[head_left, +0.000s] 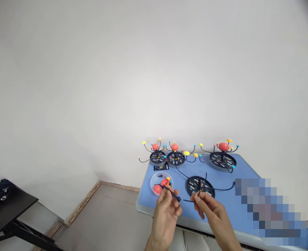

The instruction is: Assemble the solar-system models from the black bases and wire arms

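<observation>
blue tabletop (146, 195) under us: our left hand (166, 212) pinches a dark rod (173, 194), our right hand (206, 209) pinches a second rod (187, 200).

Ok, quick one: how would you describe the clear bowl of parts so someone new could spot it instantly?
On the blue table, look near the front left corner. The clear plastic bowl sits just beyond the person's left hand. Unlike the black disc bases around it, it holds loose red balls.

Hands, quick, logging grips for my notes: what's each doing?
Left hand: closed, holding a black rod.
Right hand: closed, holding a thin black wire.
</observation>
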Demonstrator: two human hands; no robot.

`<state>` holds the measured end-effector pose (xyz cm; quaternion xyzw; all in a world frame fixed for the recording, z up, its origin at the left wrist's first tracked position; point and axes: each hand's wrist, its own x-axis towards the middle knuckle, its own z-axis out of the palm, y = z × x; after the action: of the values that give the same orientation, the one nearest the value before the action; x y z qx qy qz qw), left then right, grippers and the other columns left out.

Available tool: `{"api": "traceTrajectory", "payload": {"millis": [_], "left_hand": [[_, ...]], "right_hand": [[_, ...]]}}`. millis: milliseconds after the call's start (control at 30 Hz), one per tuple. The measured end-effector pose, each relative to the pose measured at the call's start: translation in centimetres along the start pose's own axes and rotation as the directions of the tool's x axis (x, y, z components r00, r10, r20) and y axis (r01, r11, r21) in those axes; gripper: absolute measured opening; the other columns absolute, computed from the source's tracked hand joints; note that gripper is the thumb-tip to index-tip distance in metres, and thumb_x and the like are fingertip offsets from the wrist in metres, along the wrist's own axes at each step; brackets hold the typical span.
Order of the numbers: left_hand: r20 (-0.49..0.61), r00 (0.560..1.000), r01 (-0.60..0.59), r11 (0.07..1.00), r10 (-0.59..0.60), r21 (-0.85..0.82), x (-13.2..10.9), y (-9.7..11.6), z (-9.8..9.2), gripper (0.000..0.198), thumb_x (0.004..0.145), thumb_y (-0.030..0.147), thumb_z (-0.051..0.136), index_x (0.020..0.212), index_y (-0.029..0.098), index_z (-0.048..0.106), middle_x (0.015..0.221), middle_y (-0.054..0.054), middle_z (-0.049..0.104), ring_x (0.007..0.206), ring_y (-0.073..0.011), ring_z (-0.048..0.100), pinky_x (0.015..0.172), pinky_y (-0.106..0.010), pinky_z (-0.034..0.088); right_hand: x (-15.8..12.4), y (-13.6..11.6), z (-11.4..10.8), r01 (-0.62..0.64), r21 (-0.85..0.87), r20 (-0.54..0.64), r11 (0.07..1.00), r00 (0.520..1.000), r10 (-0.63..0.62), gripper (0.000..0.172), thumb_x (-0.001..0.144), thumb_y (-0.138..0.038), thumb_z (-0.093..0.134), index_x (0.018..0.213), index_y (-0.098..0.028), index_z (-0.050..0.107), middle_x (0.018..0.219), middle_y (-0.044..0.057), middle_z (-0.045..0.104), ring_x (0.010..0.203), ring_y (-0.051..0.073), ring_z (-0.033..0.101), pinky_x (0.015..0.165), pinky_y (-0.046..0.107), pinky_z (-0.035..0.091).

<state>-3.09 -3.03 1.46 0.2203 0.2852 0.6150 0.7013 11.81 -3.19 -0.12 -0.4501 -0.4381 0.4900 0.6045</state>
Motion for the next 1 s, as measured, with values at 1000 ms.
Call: {"api": "traceTrajectory", "payload": {"millis": [1000], "left_hand": [[0.047, 0.942, -0.292, 0.745, 0.331, 0.600, -3.3, -3.5, -1.3, 0.047, 0.079, 0.057, 0.070, 0.105, 0.018, 0.070, 0.060, 0.003, 0.057, 0.036, -0.0038, 0.043, 0.037, -0.016, 0.034]], "right_hand": [[-2.4, -0.4, 0.1, 0.241, -0.296, -0.005, 0.924, 0.967, -0.254, 0.028, 0.084, -0.047, 0.059, 0.073, -0.021, 0.063, 0.059, -0.001, 0.056, 0.051, 0.014, 0.051, 0.049, 0.026, 0.044]]}}
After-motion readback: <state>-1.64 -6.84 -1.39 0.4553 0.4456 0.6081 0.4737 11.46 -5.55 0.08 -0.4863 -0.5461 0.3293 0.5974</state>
